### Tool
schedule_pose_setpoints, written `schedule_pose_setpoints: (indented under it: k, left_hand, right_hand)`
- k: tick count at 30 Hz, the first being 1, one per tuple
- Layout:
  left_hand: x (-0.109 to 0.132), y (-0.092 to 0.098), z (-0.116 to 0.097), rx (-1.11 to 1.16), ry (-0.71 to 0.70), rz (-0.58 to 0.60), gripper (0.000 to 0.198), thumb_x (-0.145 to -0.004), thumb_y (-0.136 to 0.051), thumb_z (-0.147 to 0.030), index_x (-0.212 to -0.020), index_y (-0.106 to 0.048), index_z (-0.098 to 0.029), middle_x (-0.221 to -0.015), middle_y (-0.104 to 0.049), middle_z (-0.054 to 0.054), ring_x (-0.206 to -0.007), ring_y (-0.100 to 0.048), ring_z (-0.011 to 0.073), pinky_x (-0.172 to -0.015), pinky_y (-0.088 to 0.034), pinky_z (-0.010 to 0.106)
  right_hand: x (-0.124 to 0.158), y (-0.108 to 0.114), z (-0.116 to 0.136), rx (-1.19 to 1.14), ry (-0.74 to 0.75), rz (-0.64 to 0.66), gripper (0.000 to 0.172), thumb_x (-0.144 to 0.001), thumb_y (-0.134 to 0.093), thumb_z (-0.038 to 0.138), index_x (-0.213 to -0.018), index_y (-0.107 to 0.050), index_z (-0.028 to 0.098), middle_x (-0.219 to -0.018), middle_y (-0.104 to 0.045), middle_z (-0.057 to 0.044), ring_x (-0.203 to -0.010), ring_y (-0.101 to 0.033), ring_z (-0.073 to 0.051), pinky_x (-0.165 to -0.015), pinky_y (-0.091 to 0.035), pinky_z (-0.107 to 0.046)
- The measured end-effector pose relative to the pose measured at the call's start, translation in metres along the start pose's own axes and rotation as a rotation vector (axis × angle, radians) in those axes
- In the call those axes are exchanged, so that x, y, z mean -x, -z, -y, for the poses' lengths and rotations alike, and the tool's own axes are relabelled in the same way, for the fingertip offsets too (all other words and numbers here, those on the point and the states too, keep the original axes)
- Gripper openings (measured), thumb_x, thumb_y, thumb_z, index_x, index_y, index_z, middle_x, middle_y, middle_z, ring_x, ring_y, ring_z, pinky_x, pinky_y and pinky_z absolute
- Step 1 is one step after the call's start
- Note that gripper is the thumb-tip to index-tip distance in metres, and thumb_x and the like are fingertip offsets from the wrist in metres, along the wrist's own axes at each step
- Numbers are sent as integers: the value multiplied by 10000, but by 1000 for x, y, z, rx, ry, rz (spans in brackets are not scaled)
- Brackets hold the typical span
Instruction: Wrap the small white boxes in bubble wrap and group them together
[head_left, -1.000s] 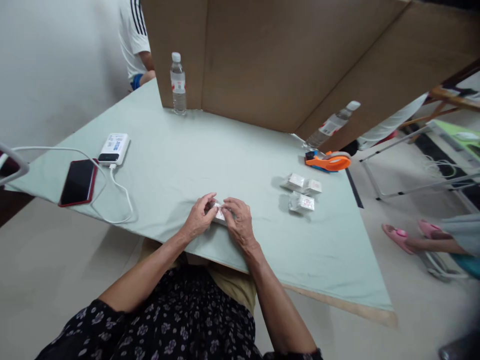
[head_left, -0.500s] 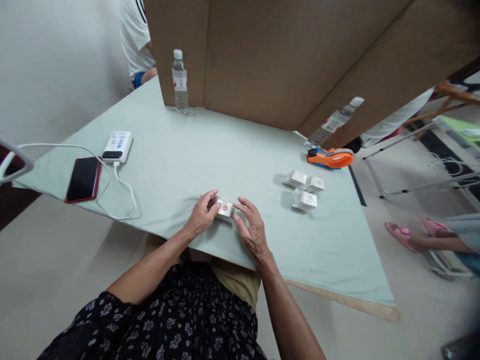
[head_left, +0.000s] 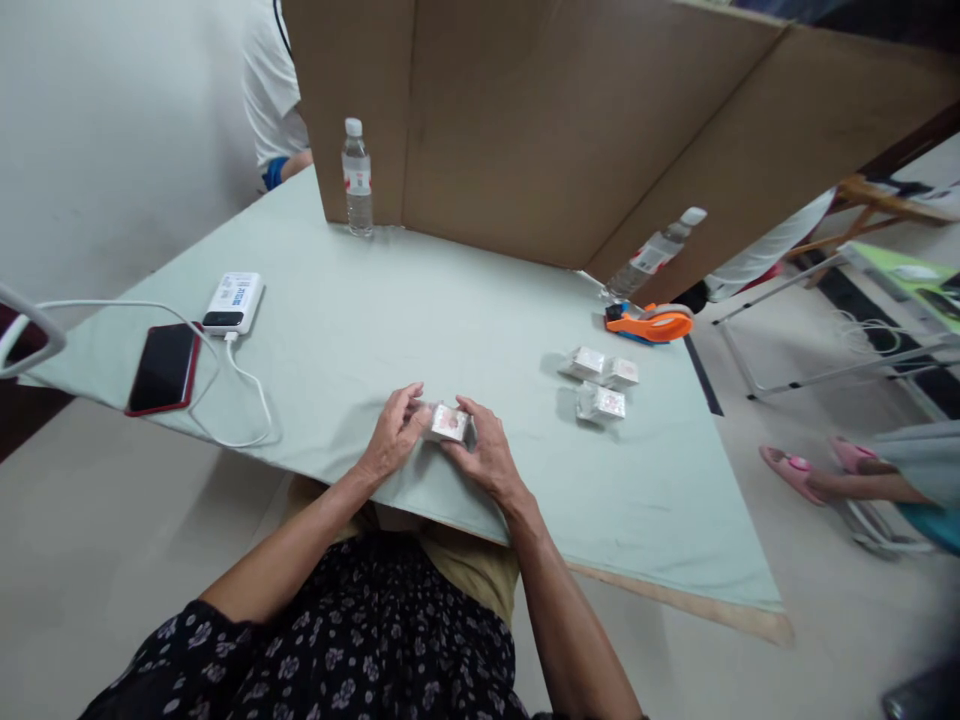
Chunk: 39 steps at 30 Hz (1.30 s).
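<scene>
Near the front edge of the table, a small white box (head_left: 450, 423) with a reddish print on top is between my two hands. Loose clear plastic film shows at its left end. My right hand (head_left: 486, 455) grips the box from the right, thumb on the near side and fingers on the far side. At the left end, my left hand (head_left: 394, 436) is closed with thumb and curled fingers on the clear film; the exact fingertip contact is partly hidden. Farther right sit three similar film-wrapped boxes (head_left: 602, 402) in a close group.
An orange tape dispenser (head_left: 651, 323) lies by a tilted water bottle (head_left: 656, 255) at the right. Another bottle (head_left: 358, 180) stands before the cardboard screen (head_left: 510, 130). At left are a phone (head_left: 163, 368) and a cabled white power bank (head_left: 234, 302). People sit beyond the table.
My right hand has moved left and closed around the box, which is now tilted. My left hand has shifted slightly left to its film end. The view has shifted a little.
</scene>
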<state>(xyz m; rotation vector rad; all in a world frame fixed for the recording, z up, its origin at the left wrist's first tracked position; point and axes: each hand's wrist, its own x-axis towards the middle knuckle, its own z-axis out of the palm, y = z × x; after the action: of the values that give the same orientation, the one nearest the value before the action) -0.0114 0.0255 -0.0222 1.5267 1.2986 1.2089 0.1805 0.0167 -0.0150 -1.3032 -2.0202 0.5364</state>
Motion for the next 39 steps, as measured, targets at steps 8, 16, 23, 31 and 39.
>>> schedule_pose_setpoints:
  k: [8,16,23,31,39]
  left_hand:
    - [18,26,13,-644,-260,116,442,-898,-505,-250,-1326,-508,-143,-1285,-590,160,-1232,-499,314,-1085,-391,521]
    - [25,23,16,-708,-323,129,457,-877,-539,-246,-1330,-517,-188,-1297,-591,141,-1231,-518,311,-1075,-412,520]
    - [27,21,19,-746,-336,115,395,-901,-519,-251,-1283,-554,-156,-1293,-594,166,-1233,-517,322,-1065,-420,523]
    - [28,22,18,-744,-340,115,396,-902,-519,-252,-1291,-558,-186,-1297,-594,148,-1232,-523,314,-1062,-430,515]
    - [32,21,15,-737,-342,115,393,-903,-524,-249,-1288,-552,-182,-1289,-596,143,-1231,-522,307,-1060,-436,504]
  right_hand:
    - [21,5,-10,23,-164,-68,630,-781,-710,292,-1366,-499,196,-1285,-638,-138,-1171,-597,-295,-1015,-450,-488]
    - [24,41,-34,140,-199,-209,619,-775,-704,302,-1357,-515,206,-1272,-648,-131,-1168,-595,-302,-1020,-430,-493]
    - [-1,101,-87,367,-248,-311,573,-749,-683,287,-1296,-561,166,-1306,-630,-158,-1234,-548,-342,-1045,-387,-530]
    - [-5,108,-99,582,-277,-166,674,-783,-646,270,-1414,-443,146,-1434,-525,-205,-1404,-383,-376,-1054,-367,-571]
    - [23,121,-70,635,-226,-297,618,-840,-568,312,-1422,-415,173,-1387,-565,-185,-1381,-411,-357,-1055,-356,-540]
